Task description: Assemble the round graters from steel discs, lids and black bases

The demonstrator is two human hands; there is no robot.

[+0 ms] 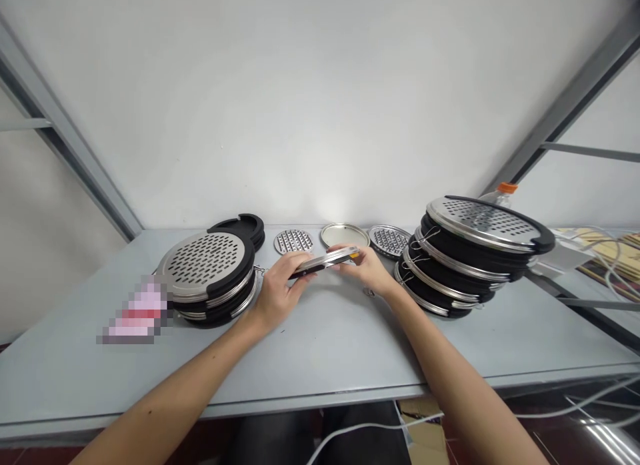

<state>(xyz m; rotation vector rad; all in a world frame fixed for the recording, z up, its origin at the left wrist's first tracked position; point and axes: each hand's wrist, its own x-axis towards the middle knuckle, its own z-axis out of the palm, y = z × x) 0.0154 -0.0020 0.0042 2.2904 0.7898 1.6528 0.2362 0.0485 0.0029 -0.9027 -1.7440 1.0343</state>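
Between my left hand (283, 285) and my right hand (367, 267) is a thin round grater (327, 259), turned almost edge-on, with a silver rim, a black underside and a small yellow-orange spot at its right end. The fingers of both hands close on its opposite edges, above the table. A stack of black-and-silver graters (205, 265) stands to the left of my left hand. Right of my right hand rises a taller stack of similar graters (475, 228), with wire clasps on its side. The held grater's flat face is mostly hidden by the angle.
Along the wall lie a perforated metal disc (293, 242), a plain metal lid (345, 235) and another grating disc (391, 241). Black round bases (253, 228) sit behind the left stack. An orange-capped bottle (505, 193) and a blurred pink item (140, 315) flank the work area.
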